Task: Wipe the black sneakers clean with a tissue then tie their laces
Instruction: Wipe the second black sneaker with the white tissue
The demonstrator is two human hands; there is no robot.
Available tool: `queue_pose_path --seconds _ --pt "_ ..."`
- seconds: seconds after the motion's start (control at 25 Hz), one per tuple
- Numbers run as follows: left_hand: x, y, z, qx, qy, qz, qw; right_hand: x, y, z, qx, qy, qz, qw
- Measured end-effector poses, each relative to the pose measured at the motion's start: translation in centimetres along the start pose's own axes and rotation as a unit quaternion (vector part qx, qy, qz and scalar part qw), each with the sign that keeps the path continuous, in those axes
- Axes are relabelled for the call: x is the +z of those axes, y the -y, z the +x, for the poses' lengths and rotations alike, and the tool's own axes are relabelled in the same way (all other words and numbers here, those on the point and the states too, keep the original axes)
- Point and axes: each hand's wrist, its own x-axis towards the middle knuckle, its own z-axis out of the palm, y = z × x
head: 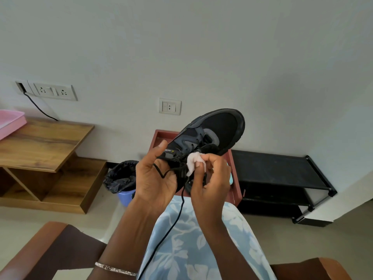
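A black sneaker [218, 130] with grey panels is held up above my lap, toe pointing up and away to the right. My left hand [155, 178] grips its heel end from the left, thumb raised along the side. My right hand [210, 176] pinches a crumpled white tissue [194, 161] and presses it against the tongue and lace area. One loose black lace [175, 221] hangs down over my lap. A second sneaker is not in sight.
A red stool or tray [159, 138] stands behind the shoe. A black shoe rack [282, 174] is at the right wall. A blue bin with a black bag [123, 178] and a wooden shelf unit [44, 148] stand at the left. Brown chair arms flank my lap.
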Motion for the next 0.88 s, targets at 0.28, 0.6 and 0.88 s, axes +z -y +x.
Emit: queue_pose_path --seconds 0.28,0.6,0.88 --pt "0.9 -0.4 0.3 -0.078 0.094 0.258 0.958 0.3 0.4 5.6 0.008 0.006 0.011 1.000" --pt "2.0 0.1 2.9 -0.004 -0.141 0.249 0.958 -2.7 1.1 11.0 0.110 0.114 0.169 0.973" --pt "2.7 0.4 4.4 -0.002 -0.174 0.114 0.978 -4.9 1.5 3.3 0.075 0.168 0.082 0.979"
